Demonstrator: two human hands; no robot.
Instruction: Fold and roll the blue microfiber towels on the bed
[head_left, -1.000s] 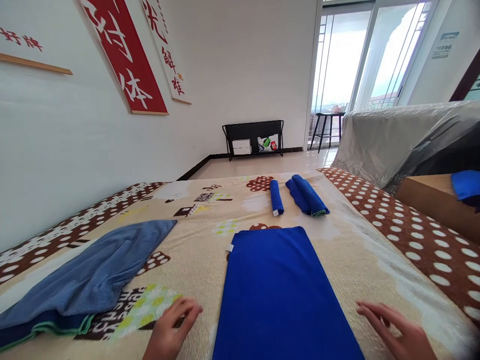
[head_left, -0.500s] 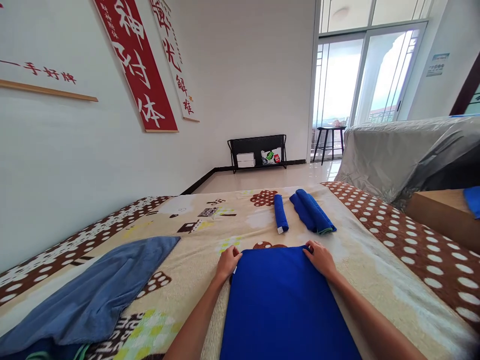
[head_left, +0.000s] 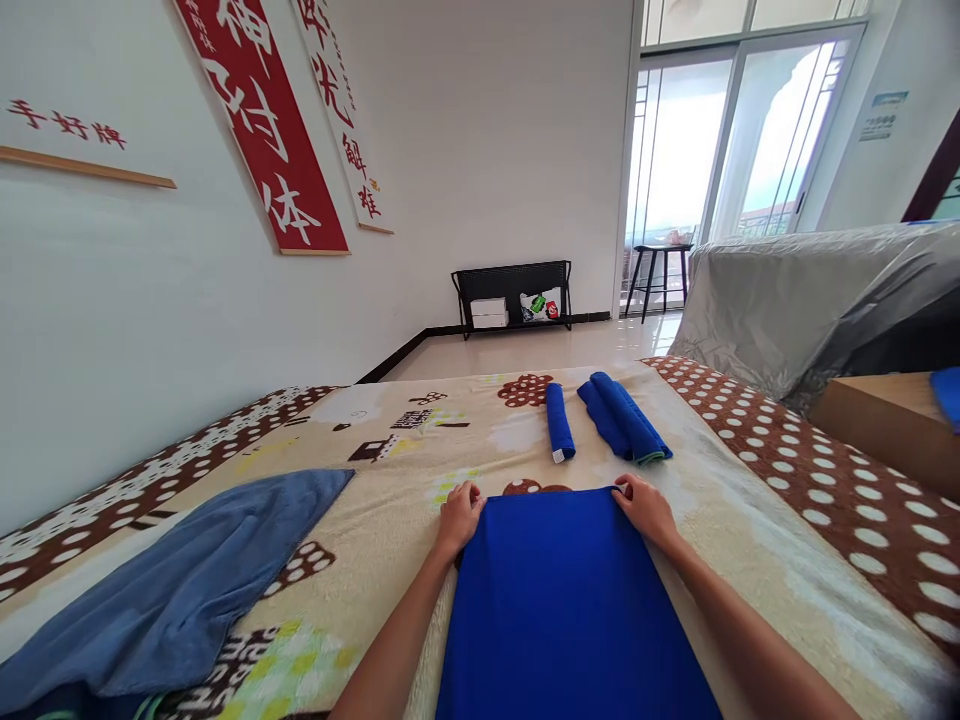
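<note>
Nearest, a smooth rectangular blue cloth [head_left: 559, 610] lies flat on the fuzzy patterned blanket [head_left: 375, 520]. Left hand [head_left: 459, 515] and right hand [head_left: 646, 509] each pinch a far corner of it. Beyond lie a slim rolled towel [head_left: 559, 422] and a thicker rolled towel [head_left: 624, 417].
</note>
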